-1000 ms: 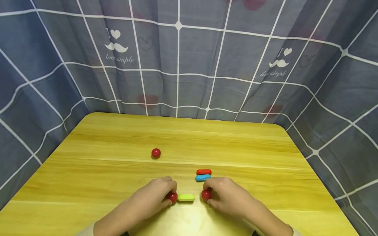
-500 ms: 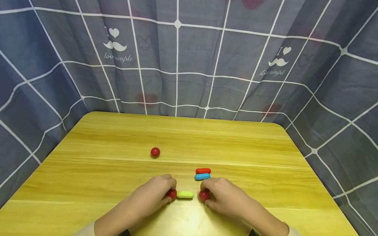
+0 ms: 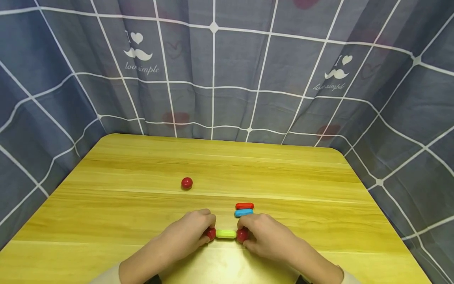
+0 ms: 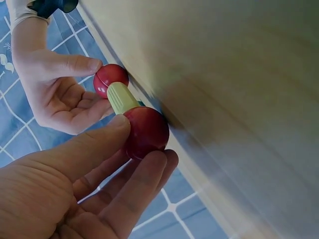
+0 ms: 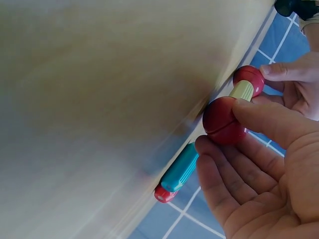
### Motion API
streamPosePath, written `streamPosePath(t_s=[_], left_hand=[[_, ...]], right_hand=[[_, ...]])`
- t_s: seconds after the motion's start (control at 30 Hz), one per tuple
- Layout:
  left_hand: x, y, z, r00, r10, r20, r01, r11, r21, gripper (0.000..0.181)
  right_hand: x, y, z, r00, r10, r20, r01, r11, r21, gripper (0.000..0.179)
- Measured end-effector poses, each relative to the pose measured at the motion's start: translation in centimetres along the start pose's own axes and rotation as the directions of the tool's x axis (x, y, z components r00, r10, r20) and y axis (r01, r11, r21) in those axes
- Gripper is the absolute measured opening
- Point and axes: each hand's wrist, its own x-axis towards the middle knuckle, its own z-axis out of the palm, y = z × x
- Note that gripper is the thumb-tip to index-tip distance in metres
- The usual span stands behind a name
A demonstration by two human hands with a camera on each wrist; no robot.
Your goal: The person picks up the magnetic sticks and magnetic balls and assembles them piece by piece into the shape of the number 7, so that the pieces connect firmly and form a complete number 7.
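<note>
A yellow-green ribbed rod (image 3: 226,234) spans the space between two red balls, one at each end, close over the wooden table. My left hand (image 3: 189,232) pinches the left red ball (image 4: 147,130) between thumb and fingertips. On the other side my right hand (image 3: 264,234) pinches the right red ball (image 5: 222,119) the same way. Both wrist views show the rod's ends right against the balls, forming a dumbbell shape. Just beyond my right hand lie a blue rod (image 3: 243,213) and a red rod (image 3: 244,206), side by side.
A third red ball (image 3: 186,183) sits farther back on the wooden table (image 3: 301,177), left of centre. A grey-blue curtain (image 3: 234,106) with white grid lines hangs along the table's back and sides.
My right hand has brought its red ball leftward until it meets the rod's right end. My left hand has shifted slightly right with its ball and the yellow-green rod.
</note>
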Motion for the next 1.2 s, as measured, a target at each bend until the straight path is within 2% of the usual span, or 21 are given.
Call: streamPosePath(t_s=[0.13, 0.3, 0.4, 0.63, 0.83, 1.2], left_hand=[[0.1, 0.0, 0.0, 1.0, -0.001, 0.0, 0.001, 1.0, 0.007, 0.024], [0.1, 0.1, -0.1, 1.0, -0.002, -0.002, 0.002, 1.0, 0.006, 0.024], [0.1, 0.1, -0.1, 1.0, 0.0, -0.006, 0.0, 1.0, 0.002, 0.024], [0.1, 0.1, -0.1, 1.0, 0.006, -0.013, -0.006, 1.0, -0.008, 0.025], [0.2, 0.3, -0.1, 1.0, 0.0, 0.003, 0.0, 1.0, -0.007, 0.024], [0.0, 0.3, 0.1, 1.0, -0.017, 0.009, 0.017, 1.0, -0.002, 0.024]], right_hand=[[0.0, 0.0, -0.2, 1.0, 0.018, 0.005, -0.018, 1.0, 0.019, 0.02], [-0.1, 0.3, -0.7, 0.999, 0.034, -0.004, -0.034, 0.999, -0.027, 0.024], [0.1, 0.7, -1.1, 0.998, 0.051, -0.033, -0.053, 0.995, -0.078, 0.028], [1.0, 1.5, -1.4, 0.991, 0.063, -0.122, -0.088, 0.972, -0.217, 0.014], [1.6, 2.0, -1.1, 0.994, 0.054, -0.097, -0.077, 0.964, -0.253, 0.01], [1.6, 2.0, -0.7, 0.992, 0.117, -0.039, -0.123, 0.959, -0.257, 0.013]])
